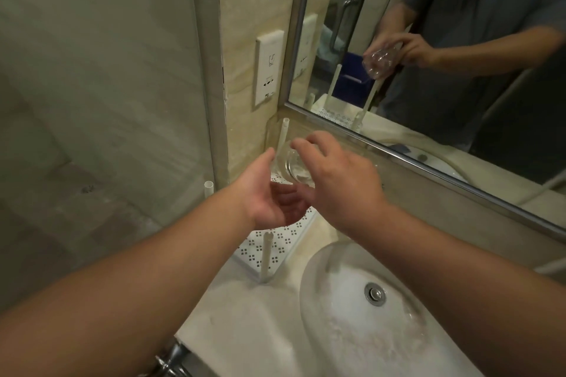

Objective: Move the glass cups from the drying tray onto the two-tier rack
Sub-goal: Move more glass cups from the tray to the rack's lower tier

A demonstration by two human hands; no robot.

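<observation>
A clear glass cup (292,167) is held between my two hands above the white perforated rack shelf (283,243) in the corner by the mirror. My left hand (269,196) cups it from the left and below, palm up, fingers curled round it. My right hand (340,180) grips it from above and the right. The cup is tilted, its base turned toward me. White rack posts (266,255) stand around the shelf. Only one shelf of the rack shows. The drying tray is out of view.
A white basin (361,309) with a metal drain lies at the lower right. The mirror (428,40) runs along the back right. A wall socket (269,66) sits left of it. A glass shower panel (101,86) fills the left. A chrome fitting (171,361) is at the bottom.
</observation>
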